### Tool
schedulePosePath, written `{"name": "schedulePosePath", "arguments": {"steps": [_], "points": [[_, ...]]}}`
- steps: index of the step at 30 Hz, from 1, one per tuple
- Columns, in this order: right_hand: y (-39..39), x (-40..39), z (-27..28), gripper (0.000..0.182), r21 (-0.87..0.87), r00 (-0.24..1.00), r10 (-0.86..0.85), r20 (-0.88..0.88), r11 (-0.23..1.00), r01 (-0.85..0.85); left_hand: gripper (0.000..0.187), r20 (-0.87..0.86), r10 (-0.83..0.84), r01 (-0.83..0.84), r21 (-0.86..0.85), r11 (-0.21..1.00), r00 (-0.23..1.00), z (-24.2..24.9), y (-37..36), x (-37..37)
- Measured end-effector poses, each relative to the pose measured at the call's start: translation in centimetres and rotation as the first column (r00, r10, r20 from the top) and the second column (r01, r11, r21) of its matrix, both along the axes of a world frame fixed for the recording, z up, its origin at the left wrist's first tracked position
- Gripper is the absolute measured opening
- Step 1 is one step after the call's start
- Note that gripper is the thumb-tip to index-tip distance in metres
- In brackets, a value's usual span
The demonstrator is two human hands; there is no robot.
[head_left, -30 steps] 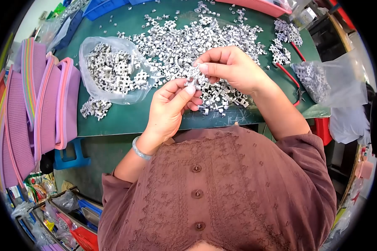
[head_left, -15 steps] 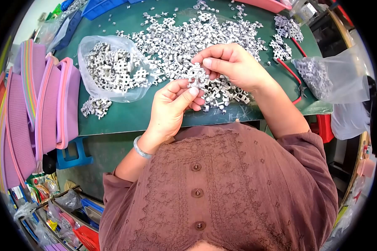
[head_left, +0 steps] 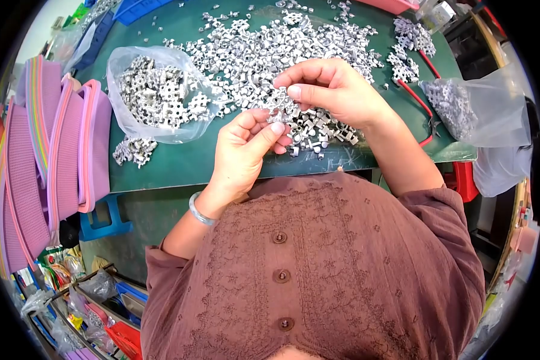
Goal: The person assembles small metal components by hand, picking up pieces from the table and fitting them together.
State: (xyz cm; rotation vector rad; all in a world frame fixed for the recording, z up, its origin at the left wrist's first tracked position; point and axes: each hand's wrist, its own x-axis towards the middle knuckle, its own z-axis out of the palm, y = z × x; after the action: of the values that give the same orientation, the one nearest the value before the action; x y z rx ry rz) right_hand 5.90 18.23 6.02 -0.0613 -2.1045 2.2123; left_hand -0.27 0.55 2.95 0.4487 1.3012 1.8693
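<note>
Between my hands is a small grey metal casting cluster (head_left: 280, 103), with knobbly branches. My left hand (head_left: 250, 137) pinches its lower end between thumb and fingers. At its upper right, my right hand (head_left: 333, 90) has thumb and forefinger closed at the cluster's edge; the fingertips partly hide what they grip. Behind and below the hands spreads a heap of small loose grey metal pieces (head_left: 264, 51). To the left, an open clear plastic bag (head_left: 117, 90) holds many similar clusters, and a few more clusters (head_left: 135, 150) lie in front of it.
Red-handled pliers (head_left: 417, 99) lie on the green table (head_left: 180, 171) at right, near stacked castings (head_left: 405, 48) and a filled plastic bag (head_left: 450, 105). Blue (head_left: 141, 9) and pink (head_left: 387, 5) trays stand at the far edge. Purple woven bags (head_left: 63, 144) crowd the left side.
The view has shifted slightly. My right fingers have moved a little closer to the left hand at the cluster; my left hand keeps its pinch.
</note>
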Motion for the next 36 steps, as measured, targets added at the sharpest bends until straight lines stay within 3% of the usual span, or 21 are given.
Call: {"name": "schedulePosePath", "arguments": {"steps": [5,10,19,22,25,27,29,32,36], "points": [[0.3,0.2,0.0,0.016,0.006,0.999,0.03,-0.023,1.0,-0.03,0.015,-0.227,0.075,-0.085,-0.036,0.996,0.971,0.0,0.0,0.5],[0.4,0.2,-0.2,0.015,0.051,0.999,0.012,-0.036,0.999,-0.01,0.018,-0.672,0.101,-0.162,-0.029,0.986,0.734,-0.5,-0.1,0.3],[0.4,0.3,-0.2,0.016,0.089,0.999,0.0,-0.039,0.996,0.003,0.017,-0.846,0.141,-0.248,0.01,0.969,0.514,0.4,0.1,0.2],[0.5,0.3,-0.2,0.016,0.101,1.0,0.009,-0.029,0.995,-0.006,0.017,-0.843,0.139,-0.249,0.007,0.969,0.519,0.5,0.2,0.2],[0.6,0.3,-0.4,0.015,0.101,1.0,-0.001,-0.017,0.995,0.003,0.016,-0.821,0.111,-0.216,-0.015,0.976,0.56,0.4,0.1,0.1],[0.4,0.3,-0.4,0.014,0.081,1.0,-0.021,0.002,0.997,0.02,0.015,-0.537,0.118,-0.159,-0.029,0.987,0.835,-0.3,0.3,0.3],[0.2,0.3,0.0,0.013,0.047,0.998,-0.046,0.036,0.998,0.045,0.016,-0.185,0.034,-0.048,-0.07,0.996,0.982,-0.3,0.2,0.3],[0.1,0.3,0.0,0.013,0.003,0.995,-0.043,0.095,0.999,0.043,0.015,0.07,-0.052,0.053,-0.007,0.999,0.996,-0.4,0.3,0.1],[0.1,0.3,-0.1,0.016,-0.003,0.994,-0.037,0.102,0.999,0.037,0.014,0.162,-0.089,0.093,-0.015,0.996,0.983,-0.4,0.2,0.2]]}}
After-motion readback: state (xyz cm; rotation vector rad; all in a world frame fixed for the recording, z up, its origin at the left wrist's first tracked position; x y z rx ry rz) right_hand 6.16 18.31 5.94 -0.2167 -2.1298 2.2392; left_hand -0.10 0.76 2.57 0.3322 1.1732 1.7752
